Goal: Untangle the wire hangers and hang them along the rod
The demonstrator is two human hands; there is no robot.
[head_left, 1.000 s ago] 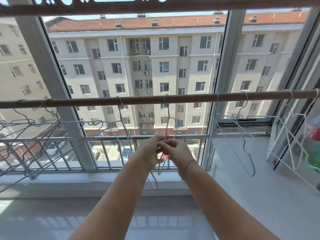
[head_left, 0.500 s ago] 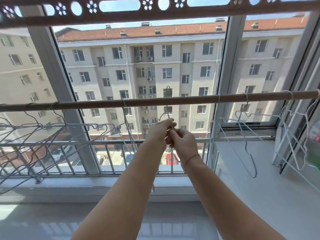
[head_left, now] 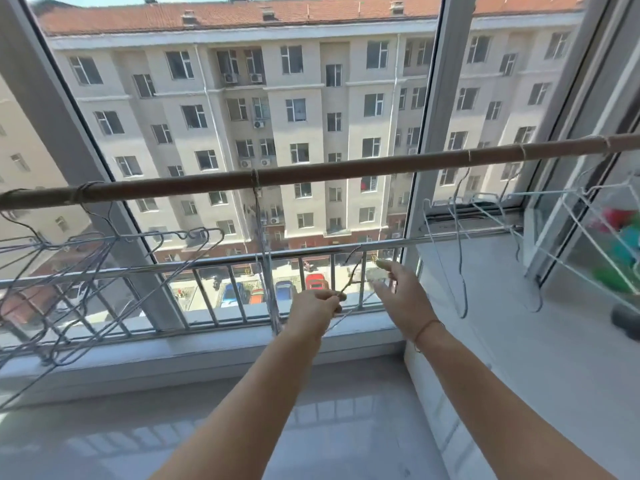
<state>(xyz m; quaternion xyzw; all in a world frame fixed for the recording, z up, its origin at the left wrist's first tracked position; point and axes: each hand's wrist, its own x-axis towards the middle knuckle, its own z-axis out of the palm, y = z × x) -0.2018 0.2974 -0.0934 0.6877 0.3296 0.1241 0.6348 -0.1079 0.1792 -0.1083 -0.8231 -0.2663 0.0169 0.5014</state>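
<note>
A: What sort of room is this?

B: A glazed balcony. A pale, glossy surface (head_left: 311, 427) lies under both forearms, and a white sill (head_left: 207, 344) runs just beyond the hands, at the foot of a big window. Past the hands, through the glass, there is a metal railing (head_left: 207, 263), a beige apartment block (head_left: 311, 98) with a red roof, and parked cars (head_left: 313, 282) down in the street.

A: And the rod?

B: The brown rod (head_left: 346, 168) crosses above both hands, slanting up to the right.

A: What is the left hand doing?

B: The left hand (head_left: 313, 311) is curled, thumb and fingers pinching the thin neck of a wire hanger (head_left: 349, 280). Its hook stands between the two hands, below the rod and off it. The rest of the wire runs down past the left wrist.

A: The right one?

B: The right hand (head_left: 398, 292) is spread wide, fingers straight, gripping nothing, just right of that hook. I cannot tell whether a fingertip touches the wire. A thin cord bracelet (head_left: 424, 329) sits on the wrist.

A: Other hangers?

B: One hanger (head_left: 266, 271) hangs from the rod edge-on, just left of the left hand. A tangled bunch (head_left: 104, 258) hangs far to its left. Two more (head_left: 457, 254) hang right of the right hand, and white ones (head_left: 588, 209) hang farther right, by blurred coloured things (head_left: 620, 237).
</note>
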